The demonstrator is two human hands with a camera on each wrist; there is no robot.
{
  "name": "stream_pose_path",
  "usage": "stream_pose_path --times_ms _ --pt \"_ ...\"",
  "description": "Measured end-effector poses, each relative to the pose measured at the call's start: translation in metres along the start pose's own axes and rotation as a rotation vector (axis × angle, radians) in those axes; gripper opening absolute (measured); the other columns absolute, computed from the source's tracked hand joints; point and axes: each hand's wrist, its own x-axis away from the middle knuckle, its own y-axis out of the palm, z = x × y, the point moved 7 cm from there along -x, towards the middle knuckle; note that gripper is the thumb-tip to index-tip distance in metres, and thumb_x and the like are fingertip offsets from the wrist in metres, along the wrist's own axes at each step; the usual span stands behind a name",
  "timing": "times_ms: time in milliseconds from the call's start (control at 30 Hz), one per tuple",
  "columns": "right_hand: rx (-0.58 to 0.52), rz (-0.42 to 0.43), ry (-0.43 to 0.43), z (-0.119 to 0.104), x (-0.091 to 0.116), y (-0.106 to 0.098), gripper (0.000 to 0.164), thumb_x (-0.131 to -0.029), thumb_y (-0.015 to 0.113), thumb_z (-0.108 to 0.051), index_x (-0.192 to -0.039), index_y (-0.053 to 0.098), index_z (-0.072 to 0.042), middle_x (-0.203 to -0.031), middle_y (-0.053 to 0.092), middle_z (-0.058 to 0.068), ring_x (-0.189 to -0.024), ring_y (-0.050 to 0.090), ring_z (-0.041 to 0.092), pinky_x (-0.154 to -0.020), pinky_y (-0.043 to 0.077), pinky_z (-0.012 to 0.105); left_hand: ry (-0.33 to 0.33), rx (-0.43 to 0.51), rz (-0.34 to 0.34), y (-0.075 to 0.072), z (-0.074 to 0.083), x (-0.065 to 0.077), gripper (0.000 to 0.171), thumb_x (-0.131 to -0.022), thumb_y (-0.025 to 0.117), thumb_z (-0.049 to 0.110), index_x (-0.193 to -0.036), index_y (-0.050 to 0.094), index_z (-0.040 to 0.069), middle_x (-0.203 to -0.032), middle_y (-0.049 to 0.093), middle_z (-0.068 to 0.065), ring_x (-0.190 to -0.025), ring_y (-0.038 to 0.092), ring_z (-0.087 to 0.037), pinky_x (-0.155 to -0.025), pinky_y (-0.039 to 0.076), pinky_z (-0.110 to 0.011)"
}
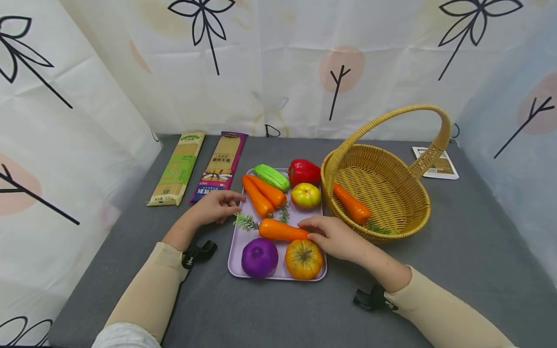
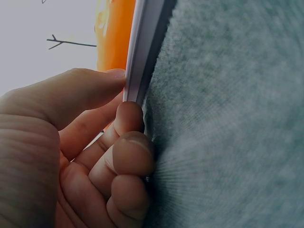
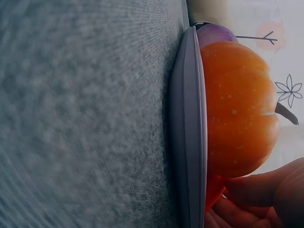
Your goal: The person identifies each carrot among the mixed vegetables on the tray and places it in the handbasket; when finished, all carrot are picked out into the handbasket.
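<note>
On the gray table lies a lilac tray (image 1: 235,261). My left hand (image 1: 216,208) pinches its left rim between thumb and fingers, which the left wrist view shows close up. My right hand (image 1: 332,237) holds the leafless end of a carrot (image 1: 280,230), lying crosswise on the tray with its leaves to the left. Just in front of that carrot are a purple round vegetable (image 1: 259,258) and a small pumpkin (image 1: 304,259). Behind it lie two more carrots (image 1: 258,195), a green cucumber-like vegetable (image 1: 271,177), a red bell pepper (image 1: 303,172) and a yellow-green tomato-like one (image 1: 306,196).
Right of the tray stands a wicker basket (image 1: 391,169) with a tall handle and a carrot (image 1: 353,205) inside. Two flat noodle packs, one green (image 1: 178,169) and one purple (image 1: 219,166), lie back left. A white-edged card (image 1: 439,166) lies behind the basket.
</note>
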Motion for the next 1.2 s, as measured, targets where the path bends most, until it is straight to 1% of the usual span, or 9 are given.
stream_pose_path --times_ms 233,400,567,700,833,1000,1067,1133,1200 --pt "0.033 -0.008 -0.013 0.001 -0.001 0.002 0.036 -0.095 0.07 -0.003 -0.131 0.069 -0.006 -0.126 0.07 0.005 -0.118 0.064 0.021 -0.101 0.049 0.046 0.01 0.006 -0.005 0.0 0.0 0.0 0.031 -0.097 0.073 0.02 -0.126 0.07 0.011 -0.082 0.062 -0.01 -0.052 0.049 -0.022 -0.047 0.043 -0.029" --pt "0.039 0.019 -0.009 0.001 -0.001 0.001 0.035 -0.095 0.07 -0.003 -0.131 0.069 -0.006 -0.126 0.07 0.005 -0.119 0.064 0.023 -0.102 0.049 0.046 0.024 0.012 -0.009 0.0 0.001 0.0 0.031 -0.097 0.073 0.019 -0.127 0.07 0.01 -0.081 0.061 -0.01 -0.052 0.048 -0.021 -0.047 0.043 -0.028" --pt "0.04 0.054 -0.001 -0.001 -0.001 0.0 0.036 -0.095 0.071 -0.003 -0.131 0.068 -0.004 -0.127 0.069 0.007 -0.119 0.064 0.025 -0.102 0.049 0.047 0.02 0.019 -0.008 0.0 0.001 0.0 0.031 -0.096 0.07 0.013 -0.127 0.07 0.009 -0.082 0.061 -0.01 -0.052 0.049 -0.021 -0.047 0.043 -0.028" --pt "0.04 0.091 -0.013 -0.006 0.002 -0.004 0.037 -0.095 0.072 -0.005 -0.131 0.068 -0.006 -0.126 0.069 0.005 -0.116 0.064 0.022 -0.1 0.05 0.046 0.01 0.008 -0.001 0.0 0.0 0.0 0.032 -0.095 0.064 0.007 -0.127 0.07 0.01 -0.082 0.059 -0.011 -0.052 0.048 -0.021 -0.047 0.043 -0.028" --pt "0.019 0.113 -0.02 -0.015 0.006 -0.012 0.038 -0.095 0.072 -0.006 -0.133 0.068 -0.009 -0.124 0.069 0.002 -0.109 0.063 0.018 -0.094 0.052 0.044 -0.001 -0.003 0.005 0.0 -0.001 0.0 0.034 -0.096 0.063 0.006 -0.129 0.07 0.01 -0.08 0.058 -0.01 -0.051 0.048 -0.021 -0.047 0.043 -0.028" --pt "0.016 0.155 -0.048 -0.032 0.013 -0.028 0.039 -0.095 0.072 -0.004 -0.134 0.068 -0.01 -0.125 0.068 0.001 -0.111 0.062 0.018 -0.094 0.052 0.043 0.015 -0.008 0.004 -0.001 0.001 0.0 0.034 -0.096 0.069 0.01 -0.13 0.067 0.005 -0.072 0.058 -0.008 -0.051 0.051 -0.021 -0.049 0.046 -0.03" --pt "0.022 0.182 -0.064 -0.038 0.017 -0.036 0.038 -0.095 0.072 -0.003 -0.132 0.068 -0.01 -0.126 0.068 0.001 -0.112 0.062 0.018 -0.094 0.053 0.043 0.023 -0.015 0.001 -0.001 0.002 0.001 0.032 -0.096 0.07 0.011 -0.127 0.067 0.004 -0.067 0.058 -0.006 -0.051 0.051 -0.021 -0.049 0.047 -0.03" --pt "0.016 0.206 -0.074 -0.044 0.022 -0.044 0.039 -0.094 0.072 -0.002 -0.132 0.069 -0.01 -0.125 0.068 0.0 -0.109 0.062 0.017 -0.091 0.054 0.041 0.023 -0.021 0.002 -0.001 0.002 0.001 0.028 -0.096 0.071 0.013 -0.122 0.068 0.005 -0.063 0.056 -0.006 -0.051 0.051 -0.02 -0.049 0.046 -0.03" --pt "0.017 0.228 -0.086 -0.049 0.026 -0.052 0.039 -0.094 0.073 -0.001 -0.131 0.069 -0.01 -0.123 0.068 0.0 -0.105 0.062 0.016 -0.088 0.055 0.04 0.022 -0.022 0.005 -0.001 0.002 0.001 0.022 -0.096 0.073 0.016 -0.115 0.069 0.005 -0.064 0.057 -0.005 -0.051 0.051 -0.02 -0.049 0.046 -0.03"
